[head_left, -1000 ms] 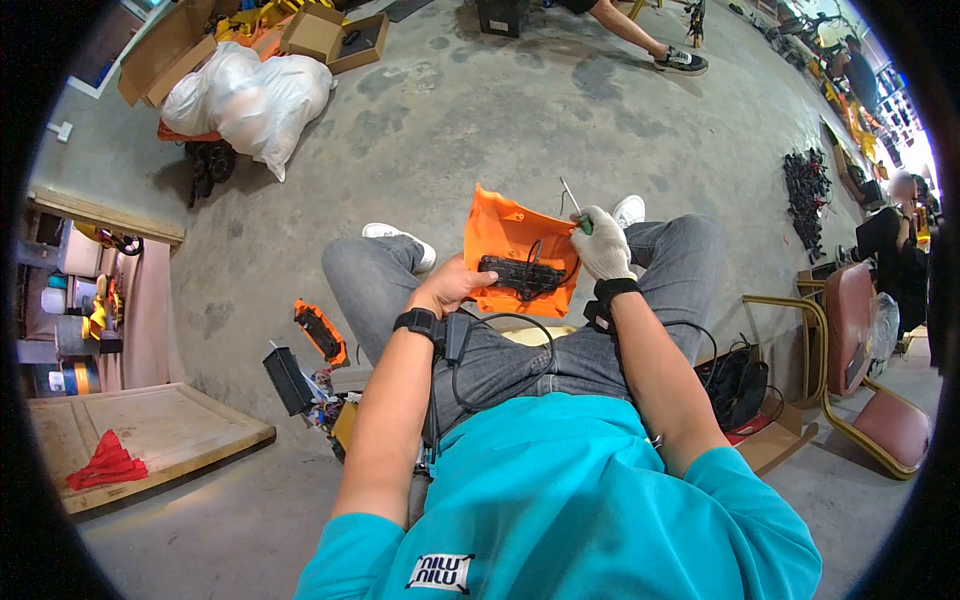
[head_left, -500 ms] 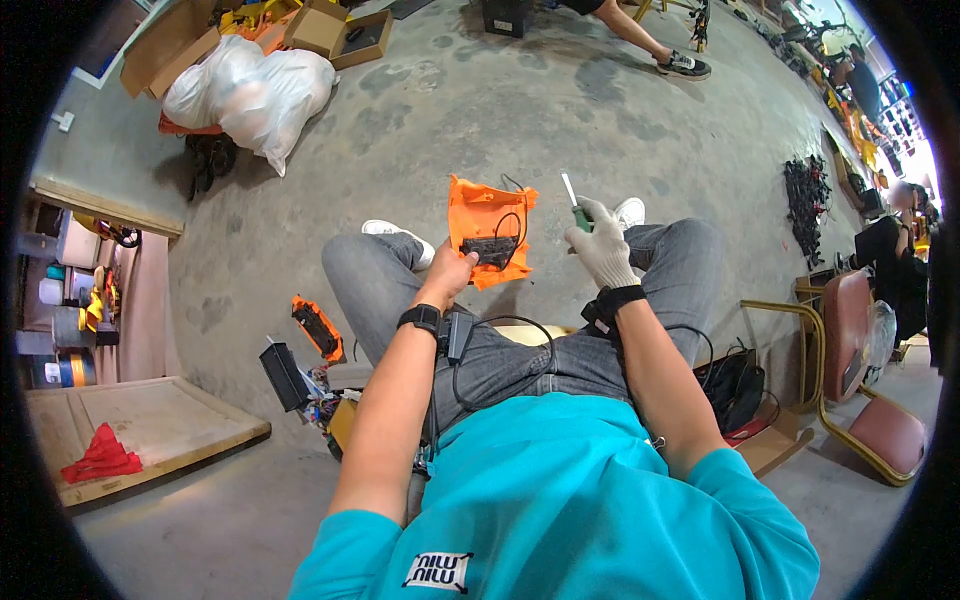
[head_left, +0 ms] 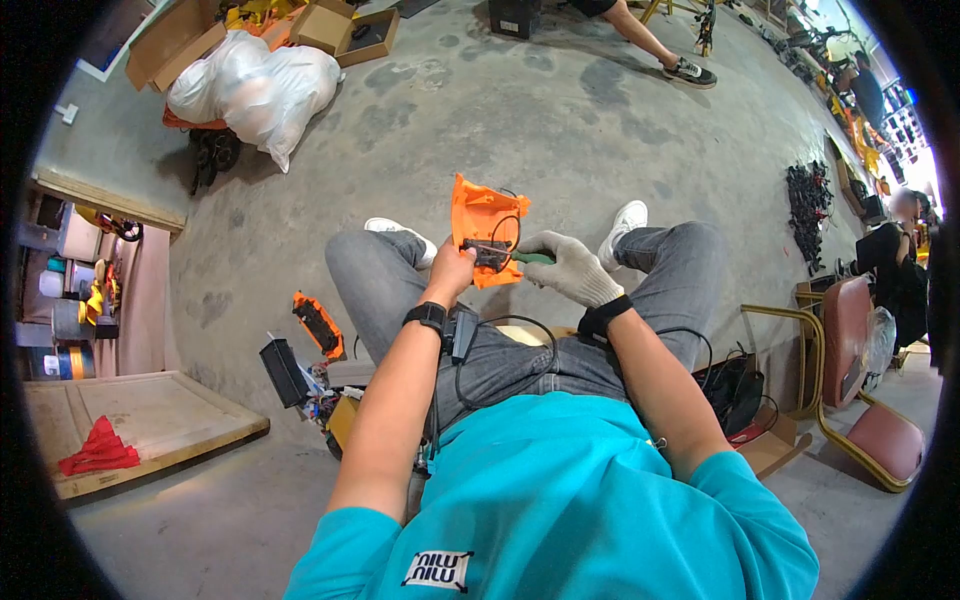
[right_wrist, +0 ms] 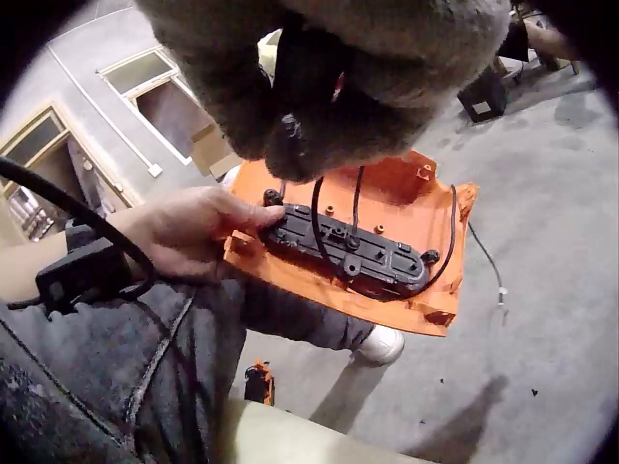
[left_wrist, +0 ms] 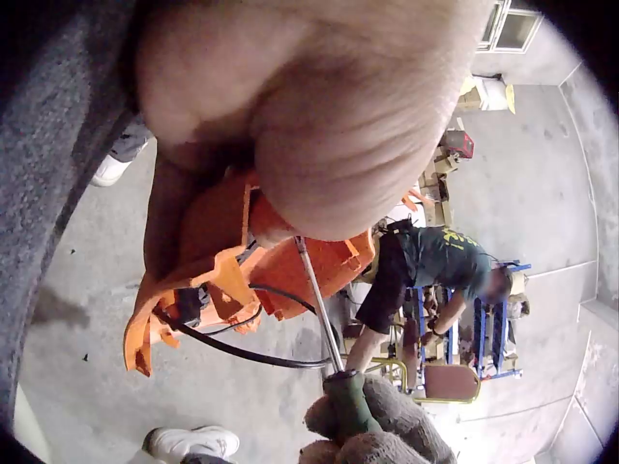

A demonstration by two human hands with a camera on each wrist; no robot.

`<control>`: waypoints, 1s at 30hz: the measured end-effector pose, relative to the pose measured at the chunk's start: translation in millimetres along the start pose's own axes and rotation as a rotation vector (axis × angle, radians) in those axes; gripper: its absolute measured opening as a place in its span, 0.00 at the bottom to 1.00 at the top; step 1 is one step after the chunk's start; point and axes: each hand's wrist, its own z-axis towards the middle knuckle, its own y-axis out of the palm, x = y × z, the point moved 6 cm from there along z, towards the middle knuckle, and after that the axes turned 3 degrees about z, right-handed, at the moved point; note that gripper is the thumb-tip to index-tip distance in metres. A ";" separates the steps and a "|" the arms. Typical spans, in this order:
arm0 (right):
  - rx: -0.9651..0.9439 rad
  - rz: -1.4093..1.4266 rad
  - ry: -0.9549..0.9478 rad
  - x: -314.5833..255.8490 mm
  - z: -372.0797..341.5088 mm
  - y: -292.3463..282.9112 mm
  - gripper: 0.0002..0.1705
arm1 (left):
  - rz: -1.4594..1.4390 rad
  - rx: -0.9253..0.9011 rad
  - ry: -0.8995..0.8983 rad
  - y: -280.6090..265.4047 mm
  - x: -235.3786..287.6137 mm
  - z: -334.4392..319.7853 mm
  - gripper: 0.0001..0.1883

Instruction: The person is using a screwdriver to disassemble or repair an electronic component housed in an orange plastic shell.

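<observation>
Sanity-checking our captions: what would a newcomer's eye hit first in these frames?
Likely the bright orange shell near the middle of the head view, gripped by the bare left hand, with a black part inside it. Next, just to the right, the gloved right hand holding a green-handled screwdriver. Then the teal shirt filling the bottom of that view.
</observation>
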 end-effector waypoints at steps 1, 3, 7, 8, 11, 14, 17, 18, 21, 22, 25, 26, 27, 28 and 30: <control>0.001 -0.001 0.000 2.0 -0.6 2.0 0.20 | -0.005 0.003 -0.013 -0.9 2.7 -1.7 0.19; 0.023 -0.020 -0.093 -0.1 -0.8 3.5 0.19 | 0.024 0.005 -0.024 -3.1 8.9 -5.1 0.19; 0.035 -0.054 -0.043 -3.1 -0.2 0.4 0.19 | 0.058 0.011 -0.039 -2.8 1.6 -0.7 0.19; 0.047 -0.025 -0.051 -3.7 -0.6 -1.3 0.19 | 0.058 0.011 -0.039 -2.0 -1.3 1.2 0.19; 0.069 -0.008 -0.052 -7.1 -1.9 -4.8 0.19 | 0.029 0.015 -0.041 -0.3 -9.3 6.5 0.19; 0.066 -0.025 -0.029 -11.8 -3.8 -5.5 0.19 | 0.037 0.020 -0.052 0.8 -15.1 9.7 0.19; 0.063 -0.011 -0.018 -7.6 -3.3 -3.8 0.18 | 0.058 0.042 -0.014 0.3 -15.9 11.0 0.19; 0.073 0.008 -0.022 -5.9 -2.7 -4.0 0.18 | 0.079 0.047 -0.003 0.0 -16.1 11.3 0.19; 0.079 -0.037 0.007 -8.6 -3.8 -5.0 0.18 | 0.102 0.059 0.010 -0.4 -17.3 12.6 0.19; 0.080 -0.037 0.007 -5.9 -3.0 -4.8 0.18 | 0.104 0.065 0.013 -1.1 -16.0 11.8 0.19; 0.108 -0.092 -0.130 -2.9 0.3 -5.6 0.18 | 0.107 0.042 -0.025 -0.8 -15.9 10.6 0.19; 0.121 -0.112 -0.196 -5.0 0.0 -5.8 0.18 | 0.108 0.042 -0.026 -0.7 -15.5 10.3 0.19; 0.133 -0.131 -0.262 -7.0 -0.7 -6.3 0.18 | 0.096 0.040 -0.028 -0.5 -15.3 9.9 0.18; 0.134 -0.131 -0.262 -10.0 -2.3 -6.7 0.18 | 0.085 0.039 -0.030 -0.8 -12.8 8.5 0.18; 0.170 -0.293 -0.235 -15.8 -6.2 -9.0 0.18 | 0.111 0.034 -0.033 -2.5 -7.7 5.7 0.18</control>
